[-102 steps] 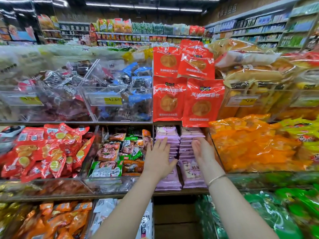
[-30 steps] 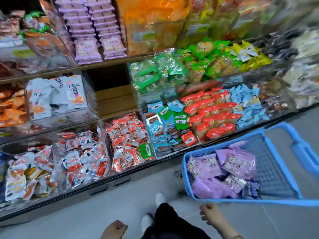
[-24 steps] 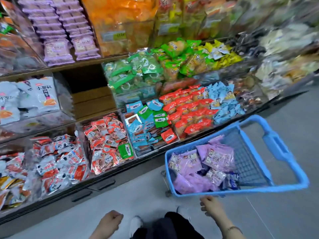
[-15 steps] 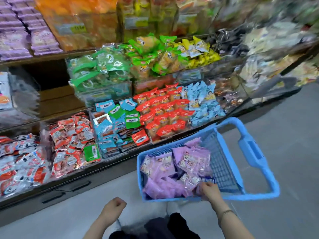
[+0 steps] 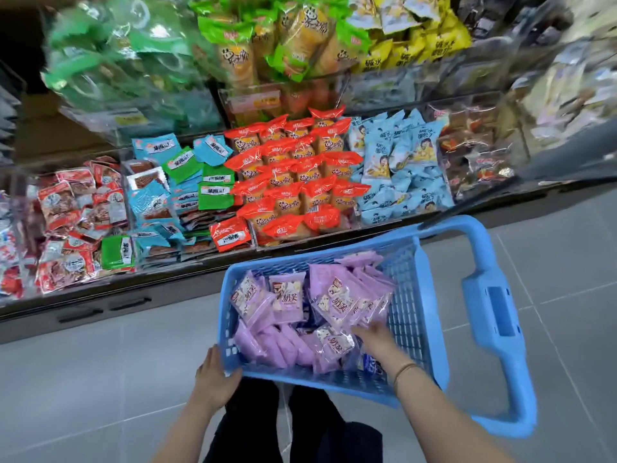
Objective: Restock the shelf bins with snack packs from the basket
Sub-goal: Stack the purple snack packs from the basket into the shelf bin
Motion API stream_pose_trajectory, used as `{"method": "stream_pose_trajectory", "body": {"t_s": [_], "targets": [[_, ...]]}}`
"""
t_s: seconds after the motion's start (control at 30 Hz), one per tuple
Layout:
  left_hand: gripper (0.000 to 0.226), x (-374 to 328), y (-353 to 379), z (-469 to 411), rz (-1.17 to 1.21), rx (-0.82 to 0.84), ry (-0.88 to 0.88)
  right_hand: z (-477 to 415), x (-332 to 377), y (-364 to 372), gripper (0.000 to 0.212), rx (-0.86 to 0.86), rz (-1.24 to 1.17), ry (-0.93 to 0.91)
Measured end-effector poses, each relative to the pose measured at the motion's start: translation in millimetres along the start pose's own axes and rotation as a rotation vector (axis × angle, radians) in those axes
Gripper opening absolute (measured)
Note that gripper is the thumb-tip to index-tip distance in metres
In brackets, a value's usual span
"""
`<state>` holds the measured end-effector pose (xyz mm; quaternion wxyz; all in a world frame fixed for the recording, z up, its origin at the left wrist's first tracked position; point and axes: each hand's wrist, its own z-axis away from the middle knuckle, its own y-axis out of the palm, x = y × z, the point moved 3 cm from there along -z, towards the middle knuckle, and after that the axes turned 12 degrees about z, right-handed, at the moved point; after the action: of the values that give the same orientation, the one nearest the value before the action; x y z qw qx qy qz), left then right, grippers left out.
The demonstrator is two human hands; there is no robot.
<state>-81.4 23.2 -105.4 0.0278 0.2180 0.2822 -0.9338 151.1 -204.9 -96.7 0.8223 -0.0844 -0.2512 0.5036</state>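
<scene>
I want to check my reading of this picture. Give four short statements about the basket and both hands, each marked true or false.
1. The blue plastic basket holds purple snack packs. True.
2. The right hand reaches into the basket, onto the packs. True.
3. The left hand lifts a red pack. False: it touches the basket's near corner.
4. The basket stands on a shelf. False: it stands on the grey tiled floor.
</scene>
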Motion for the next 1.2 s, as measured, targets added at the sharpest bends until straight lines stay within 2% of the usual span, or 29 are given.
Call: {"method": "stream_pose_trajectory", "body": {"t_s": [0.1,0.2,0.27,0.4,0.5,0.6,0.7,0.8,0.87,0.93,0.97,1.03,1.1,1.13,1.2], "targets": [[0.078,5.4,9.8,-3.6,0.011,0.063,0.017,-18.4,12.3,13.0,0.077,0.009,-0.024,0.037],[0.079,13.0,15.7,-4.0,0.093,0.055,0.012,-30.5,19.8,26.3,0.087,-0.040,-0.216,0.176],[0.080,16.4,17.4,-4.1,0.128,0.050,0.012,-40.1,22.4,35.9,0.071,-0.051,-0.315,0.181],[0.079,20.9,11.5,-5.6,0.180,0.086,-0.021,-40.7,26.8,43.1,0.066,-0.098,-0.191,0.182],[0.071,12.1,1.0,-0.6,0.177,0.061,-0.039,-34.6,28.7,36.8,0.070,-0.111,-0.253,0.145],[0.054,-14.8,-10.7,6.6,0.160,-0.024,0.045,-16.6,26.1,22.0,0.068,-0.157,-0.315,0.037],[0.054,-53.2,-11.3,16.9,0.269,-0.053,0.153,9.0,23.9,10.0,0.048,-0.064,-0.267,-0.094],[0.063,-95.2,-0.9,28.0,0.395,0.131,0.174,32.1,23.5,9.1,0.034,0.143,-0.237,-0.197],[0.054,-121.6,7.8,37.1,0.583,0.311,0.106,45.3,21.3,13.4,0.027,0.239,-0.217,-0.239],[0.045,-140.2,21.0,39.3,0.847,0.452,0.039,53.2,18.3,18.8,0.031,0.289,-0.222,-0.251],[0.045,-143.9,25.9,38.8,0.920,0.445,-0.012,54.5,16.6,21.5,0.032,0.309,-0.246,-0.251],[0.043,-146.6,28.6,41.6,0.916,0.375,-0.056,53.7,14.6,22.9,0.026,0.307,-0.294,-0.260],[0.062,-143.0,27.6,43.7,0.861,0.290,-0.070,49.2,12.5,17.3,0.026,0.220,-0.323,-0.282],[0.072,-140.6,26.6,42.8,0.845,0.262,-0.079,47.5,10.4,12.8,0.028,0.169,-0.337,-0.278],[0.072,-138.8,24.1,40.4,0.879,0.239,-0.090,44.9,5.7,3.9,0.042,0.116,-0.384,-0.261]]}}
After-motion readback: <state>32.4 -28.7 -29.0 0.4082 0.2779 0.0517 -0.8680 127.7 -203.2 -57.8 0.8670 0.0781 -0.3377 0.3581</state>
